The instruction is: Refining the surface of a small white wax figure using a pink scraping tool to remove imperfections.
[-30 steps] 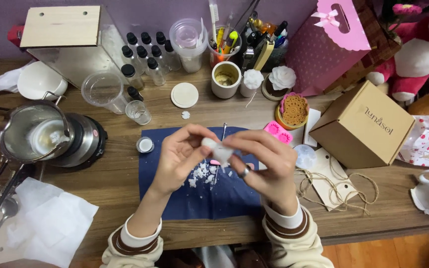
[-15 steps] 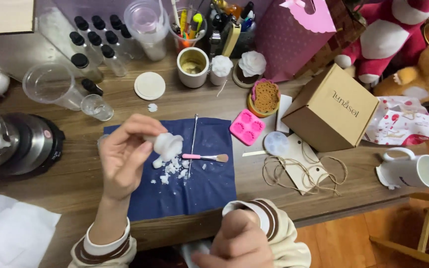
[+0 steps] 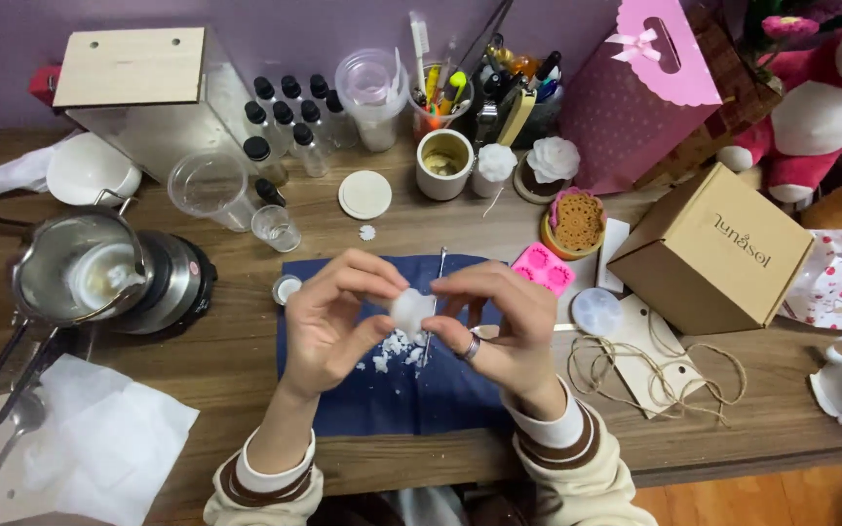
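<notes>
Seen from above, a person's two bare hands meet over a dark blue cloth (image 3: 392, 390) spread on a wooden surface (image 3: 733, 429). The left hand (image 3: 333, 321) and the right hand (image 3: 494, 321) each pinch a small white waxy lump (image 3: 409, 310) between thumb and fingertips, so both grips are closed on it, holding it just above the cloth's middle. White crumbs (image 3: 392, 349) lie scattered on the cloth directly below the lump. A ring shows on one finger of the right hand. To the left stands a metal pot (image 3: 75, 273) with a long handle on a small round burner, with white paper (image 3: 99, 448) lying near it. Just right of the cloth sit a pink mould (image 3: 543, 268), a round clear lid (image 3: 596, 312), loose twine (image 3: 635, 365) and a brown cardboard box (image 3: 713, 248).
</notes>
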